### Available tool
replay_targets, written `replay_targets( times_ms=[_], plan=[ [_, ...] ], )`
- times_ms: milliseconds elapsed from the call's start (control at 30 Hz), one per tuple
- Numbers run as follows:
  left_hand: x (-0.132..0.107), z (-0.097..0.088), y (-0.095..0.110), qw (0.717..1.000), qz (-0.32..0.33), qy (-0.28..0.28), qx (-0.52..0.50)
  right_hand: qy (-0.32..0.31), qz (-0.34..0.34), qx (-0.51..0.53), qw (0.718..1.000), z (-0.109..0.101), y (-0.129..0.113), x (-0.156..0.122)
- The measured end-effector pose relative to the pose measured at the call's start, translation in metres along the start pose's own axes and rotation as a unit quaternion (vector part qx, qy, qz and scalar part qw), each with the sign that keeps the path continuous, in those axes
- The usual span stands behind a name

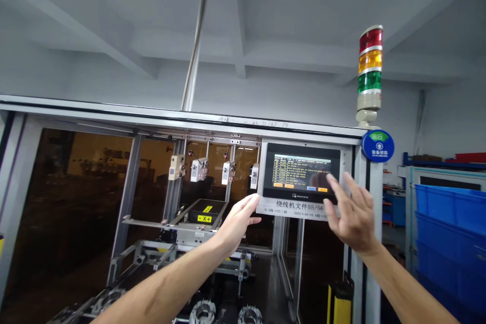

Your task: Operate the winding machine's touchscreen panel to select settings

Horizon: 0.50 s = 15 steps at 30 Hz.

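A touchscreen panel (304,167) with rows of text and a few orange and blue buttons is set in a metal housing at the machine's upper right. My right hand (351,212) is raised at its right side, index finger pointing at the screen near the right edge, the other fingers loosely spread. Whether the fingertip touches the glass I cannot tell. My left hand (239,225) rests with its fingers stretched out at the housing's lower left corner. Below the screen runs a label strip (292,207) with printed characters, partly hidden by my right hand.
A red, amber and green signal tower (370,63) stands on the frame beside a round blue sign (377,146). White tensioner units (199,169) hang inside the machine above round metal fixtures (202,311). Stacked blue bins (451,233) are at the right. A yellow post (341,304) stands low down.
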<state>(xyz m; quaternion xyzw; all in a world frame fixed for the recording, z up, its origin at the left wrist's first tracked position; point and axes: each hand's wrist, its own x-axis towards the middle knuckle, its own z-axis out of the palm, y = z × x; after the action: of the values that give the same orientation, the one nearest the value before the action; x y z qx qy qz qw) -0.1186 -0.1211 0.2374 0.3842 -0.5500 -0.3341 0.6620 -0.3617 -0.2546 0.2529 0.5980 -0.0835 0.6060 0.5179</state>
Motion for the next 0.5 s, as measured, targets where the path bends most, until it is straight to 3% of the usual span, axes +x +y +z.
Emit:
replay_targets(
  times_ms=[167,500],
  plan=[
    [0.000,-0.001,0.002,1.000,-0.001,-0.016,-0.012,-0.094,-0.063,0.099,0.989,0.000,-0.034,0.013],
    [-0.003,-0.002,0.000,0.999,0.019,-0.032,0.006,-0.091,-0.056,0.129,0.986,0.007,-0.044,0.028]
  ],
)
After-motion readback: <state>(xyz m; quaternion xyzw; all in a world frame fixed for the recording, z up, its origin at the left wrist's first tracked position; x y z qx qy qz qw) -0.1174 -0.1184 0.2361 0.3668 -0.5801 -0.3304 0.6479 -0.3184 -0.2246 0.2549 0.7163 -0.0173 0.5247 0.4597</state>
